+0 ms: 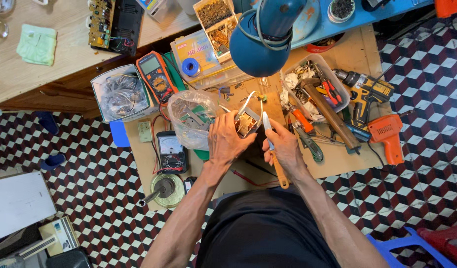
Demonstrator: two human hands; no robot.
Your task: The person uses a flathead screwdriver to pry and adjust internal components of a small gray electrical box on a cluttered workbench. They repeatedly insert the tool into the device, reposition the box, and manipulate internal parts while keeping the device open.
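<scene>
your left hand (227, 140) is wrapped around a small transformer (247, 123), fingers curled tight on its body, holding it up over the low work board (338, 168) just in front of your chest. white leads loop out of its top toward the blue lamp shade (261, 47). your right hand (284, 147) is closed in a fist on a knife with a yellow handle (274, 156), the handle running down and out past your wrist, the pale blade pointing up and away from you. the blade tip sits right at the transformer's right edge, just beside it, whether touching i can't tell. so the transformer lies to the left of the blade, and the knife's long axis runs nearly straight up the frame alongside it. a clear plastic bag (191, 119) of parts sits touching your left knuckles, an analogue meter (172, 151) below it.
</scene>
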